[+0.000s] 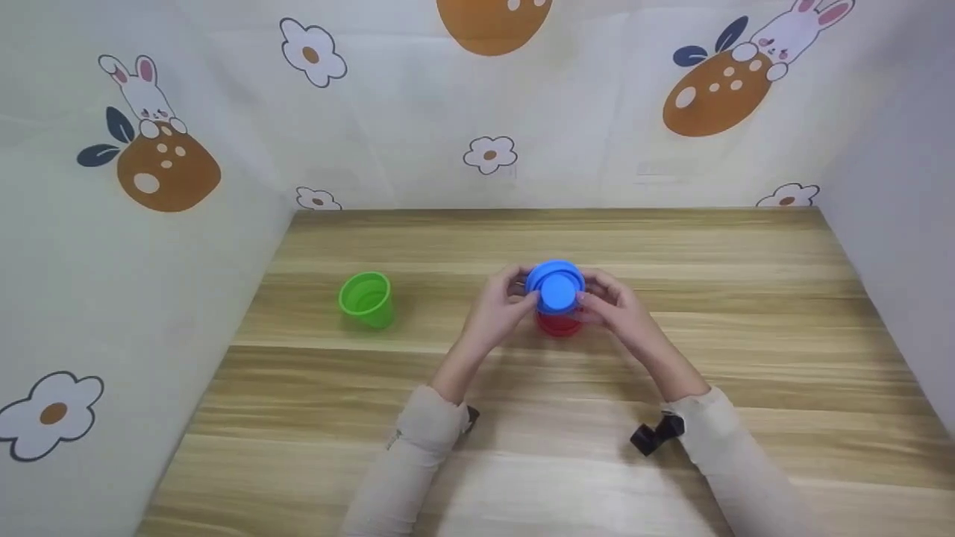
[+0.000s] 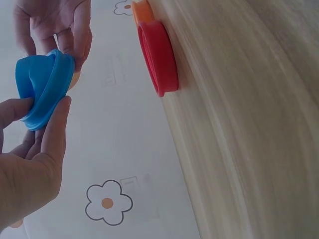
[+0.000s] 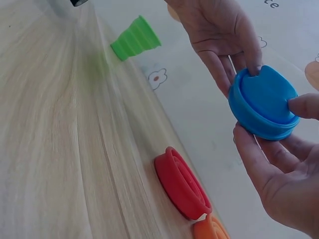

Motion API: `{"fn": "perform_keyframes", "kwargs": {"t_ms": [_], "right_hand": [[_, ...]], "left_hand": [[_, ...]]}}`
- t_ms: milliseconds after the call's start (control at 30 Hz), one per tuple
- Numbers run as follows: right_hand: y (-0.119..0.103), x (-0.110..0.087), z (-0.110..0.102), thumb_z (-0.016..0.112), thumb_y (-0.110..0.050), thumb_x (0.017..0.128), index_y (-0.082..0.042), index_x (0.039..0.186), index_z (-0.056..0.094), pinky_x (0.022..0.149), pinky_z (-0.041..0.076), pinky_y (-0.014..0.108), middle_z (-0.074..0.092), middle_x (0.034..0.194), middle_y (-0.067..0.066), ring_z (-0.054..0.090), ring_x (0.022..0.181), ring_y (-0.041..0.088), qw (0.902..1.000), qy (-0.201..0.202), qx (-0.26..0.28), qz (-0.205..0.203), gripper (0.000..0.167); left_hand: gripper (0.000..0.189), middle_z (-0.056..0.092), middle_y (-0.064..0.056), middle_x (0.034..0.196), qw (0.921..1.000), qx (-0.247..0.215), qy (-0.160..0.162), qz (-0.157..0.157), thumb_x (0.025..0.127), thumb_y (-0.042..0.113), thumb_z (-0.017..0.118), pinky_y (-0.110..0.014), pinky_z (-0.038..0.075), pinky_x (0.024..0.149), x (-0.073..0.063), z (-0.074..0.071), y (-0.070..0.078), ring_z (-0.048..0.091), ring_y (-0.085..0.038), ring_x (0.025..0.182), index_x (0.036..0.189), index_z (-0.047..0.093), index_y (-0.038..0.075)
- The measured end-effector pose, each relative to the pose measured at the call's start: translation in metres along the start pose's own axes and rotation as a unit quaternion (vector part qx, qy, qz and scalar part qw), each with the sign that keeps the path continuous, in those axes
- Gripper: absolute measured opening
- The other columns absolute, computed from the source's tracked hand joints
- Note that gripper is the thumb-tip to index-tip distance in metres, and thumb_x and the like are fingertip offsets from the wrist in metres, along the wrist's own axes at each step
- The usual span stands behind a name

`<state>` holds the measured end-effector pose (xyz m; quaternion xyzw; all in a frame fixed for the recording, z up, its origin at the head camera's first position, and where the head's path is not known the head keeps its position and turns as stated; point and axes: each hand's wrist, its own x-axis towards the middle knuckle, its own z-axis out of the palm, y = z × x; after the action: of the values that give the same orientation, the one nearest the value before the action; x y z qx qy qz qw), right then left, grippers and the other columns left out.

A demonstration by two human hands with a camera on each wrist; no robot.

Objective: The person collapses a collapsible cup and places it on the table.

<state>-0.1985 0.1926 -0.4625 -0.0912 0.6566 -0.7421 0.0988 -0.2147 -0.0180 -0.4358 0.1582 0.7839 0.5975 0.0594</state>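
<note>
Between both hands, raised above the table, is a blue collapsible cup [image 1: 558, 291], partly folded, its small round base towards the head camera. The left hand [image 1: 500, 298] grips it from the left, thumb by the base and fingers round the rim. From the other side the right hand [image 1: 615, 302] grips it likewise. Under the blue cup in the head view, a red collapsible cup [image 1: 559, 324] lies folded flat on the table, partly covered. An orange folded cup [image 3: 210, 228] lies beside the red one in the right wrist view; the head view hides it.
A green collapsible cup [image 1: 367, 300] stands extended at the left of the wood-grain table [image 1: 298, 418]. Printed walls [image 1: 403, 112] rise at the back and left, with a plain wall [image 1: 895, 186] at the right. A black device [image 1: 656, 434] hangs at the right wrist.
</note>
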Motion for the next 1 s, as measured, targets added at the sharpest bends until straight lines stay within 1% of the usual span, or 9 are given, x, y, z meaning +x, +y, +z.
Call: {"fn": "perform_keyframes", "kwargs": {"t_ms": [300, 533, 667, 767, 900, 1000], "right_hand": [[-0.0004, -0.0008, 0.0007, 0.055, 0.001, 0.096, 0.008, 0.131, 0.050, 0.085, 0.061, 0.027, 0.069, 0.104, -0.009, 0.069, 0.098, 0.006, 0.9998, 0.018, -0.004, -0.002, 0.037], [-0.0001, -0.0011, 0.0025, 0.058, 0.003, 0.094, -0.001, 0.124, 0.057, 0.083, 0.062, 0.028, 0.071, 0.098, -0.011, 0.070, 0.092, 0.006, 0.9991, 0.039, -0.016, -0.002, 0.030], [0.0006, -0.0014, 0.0030, 0.059, 0.004, 0.093, -0.004, 0.121, 0.059, 0.081, 0.062, 0.028, 0.071, 0.097, -0.011, 0.070, 0.091, 0.005, 0.9985, 0.051, -0.018, -0.008, 0.029], [0.0011, -0.0017, 0.0031, 0.058, 0.005, 0.094, 0.004, 0.124, 0.058, 0.079, 0.061, 0.024, 0.071, 0.097, -0.012, 0.069, 0.091, 0.004, 0.9978, 0.057, -0.028, -0.020, 0.031], [0.0011, -0.0018, 0.0035, 0.057, 0.007, 0.093, 0.015, 0.129, 0.051, 0.078, 0.060, 0.020, 0.070, 0.097, -0.014, 0.068, 0.092, 0.003, 0.9969, 0.056, -0.042, -0.037, 0.038], [0.0006, -0.0017, 0.0038, 0.057, 0.006, 0.094, 0.017, 0.130, 0.050, 0.080, 0.059, 0.019, 0.069, 0.097, -0.015, 0.067, 0.093, 0.002, 0.9964, 0.051, -0.053, -0.041, 0.039]], "left_hand": [[0.030, 0.065, -0.024, 0.119, 0.9999, -0.003, 0.010, 0.006, 0.093, -0.002, 0.062, -0.033, 0.059, 0.093, -0.0013, 0.0011, -0.0005, 0.067, -0.031, 0.107, 0.122, 0.059, -0.009], [0.029, 0.066, -0.025, 0.118, 0.9998, -0.002, 0.012, 0.016, 0.093, -0.003, 0.062, -0.034, 0.059, 0.093, -0.0024, 0.0025, -0.0007, 0.067, -0.033, 0.107, 0.120, 0.060, -0.009], [0.029, 0.066, -0.025, 0.118, 0.9998, -0.003, 0.004, 0.020, 0.092, -0.003, 0.062, -0.035, 0.058, 0.095, -0.0028, 0.0027, -0.0013, 0.066, -0.033, 0.108, 0.121, 0.060, -0.009], [0.031, 0.064, -0.024, 0.121, 0.9997, -0.008, -0.012, 0.018, 0.092, -0.004, 0.061, -0.035, 0.057, 0.097, -0.0034, 0.0021, -0.0014, 0.065, -0.033, 0.111, 0.122, 0.058, -0.008], [0.034, 0.063, -0.021, 0.124, 0.9992, -0.004, -0.036, 0.013, 0.092, -0.003, 0.059, -0.035, 0.055, 0.099, -0.0054, 0.0000, 0.0003, 0.062, -0.031, 0.115, 0.125, 0.057, -0.005], [0.035, 0.063, -0.021, 0.126, 0.9991, -0.001, -0.041, 0.012, 0.091, -0.004, 0.058, -0.036, 0.055, 0.100, -0.0064, -0.0019, 0.0014, 0.061, -0.031, 0.117, 0.126, 0.057, -0.004]]}}
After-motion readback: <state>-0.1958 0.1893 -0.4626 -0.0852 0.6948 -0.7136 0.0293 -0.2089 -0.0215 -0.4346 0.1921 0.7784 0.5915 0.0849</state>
